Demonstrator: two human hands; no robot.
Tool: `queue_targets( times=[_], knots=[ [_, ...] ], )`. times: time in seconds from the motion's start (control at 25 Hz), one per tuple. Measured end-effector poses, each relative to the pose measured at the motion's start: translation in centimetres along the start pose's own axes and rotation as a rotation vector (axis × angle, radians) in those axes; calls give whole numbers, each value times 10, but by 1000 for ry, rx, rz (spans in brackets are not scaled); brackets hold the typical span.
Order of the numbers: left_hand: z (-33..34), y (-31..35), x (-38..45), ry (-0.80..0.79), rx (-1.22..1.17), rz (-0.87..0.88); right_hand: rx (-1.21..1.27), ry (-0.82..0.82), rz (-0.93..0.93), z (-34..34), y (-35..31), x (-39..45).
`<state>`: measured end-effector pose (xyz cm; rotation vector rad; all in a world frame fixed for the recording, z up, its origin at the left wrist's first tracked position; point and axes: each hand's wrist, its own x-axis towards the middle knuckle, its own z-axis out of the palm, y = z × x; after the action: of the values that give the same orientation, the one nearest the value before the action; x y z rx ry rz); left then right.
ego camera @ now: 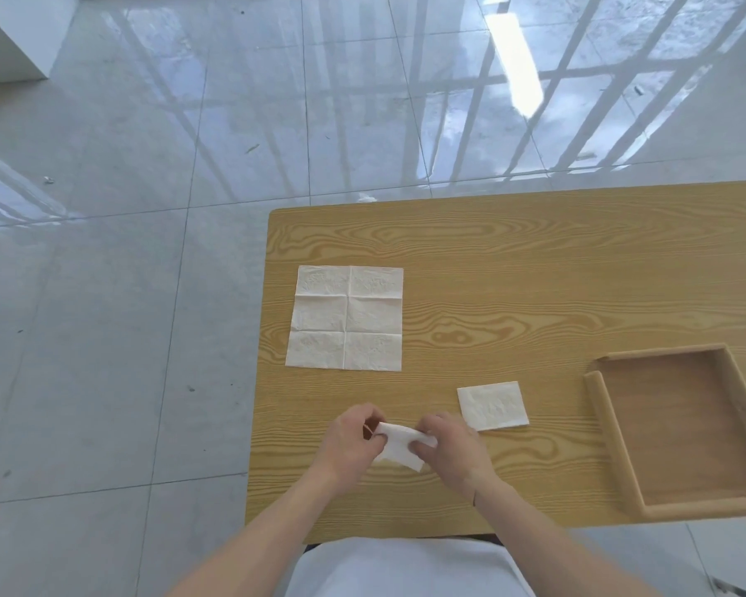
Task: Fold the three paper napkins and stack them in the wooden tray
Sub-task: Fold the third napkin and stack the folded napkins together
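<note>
A white paper napkin (399, 445), partly folded, is pinched between both hands near the table's front edge. My left hand (354, 441) grips its left end and my right hand (451, 445) grips its right end. A second napkin (493, 405), folded into a small rectangle, lies flat just right of my right hand. A third napkin (346, 317) lies fully unfolded, with crease lines, at the table's left side. The wooden tray (608, 424) sits at the right with nothing inside it.
The wooden table (535, 273) has its left edge close to the unfolded napkin, with glossy tiled floor (147, 252) beyond. My white clothing (405, 566) shows below the table's front edge.
</note>
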<state>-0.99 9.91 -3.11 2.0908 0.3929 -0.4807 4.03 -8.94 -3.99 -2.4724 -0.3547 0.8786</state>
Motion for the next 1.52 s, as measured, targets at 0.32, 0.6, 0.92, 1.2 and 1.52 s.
queue_targets(
  times=[0.32, 0.6, 0.92, 1.2, 1.52],
  knots=[
    [64, 61, 11, 34, -447, -317, 537, 5, 144, -71, 76, -11],
    [108, 94, 19, 183, -635, -448, 642, 7, 241, -92, 121, -14],
    [121, 97, 41, 267, -497, -438, 606, 33, 300, -103, 137, 5],
    [120, 94, 57, 260, -463, -454, 520, 22, 310, -103, 139, 21],
    [119, 89, 63, 243, -370, -439, 514, 35, 326, -102, 142, 25]
  ],
)
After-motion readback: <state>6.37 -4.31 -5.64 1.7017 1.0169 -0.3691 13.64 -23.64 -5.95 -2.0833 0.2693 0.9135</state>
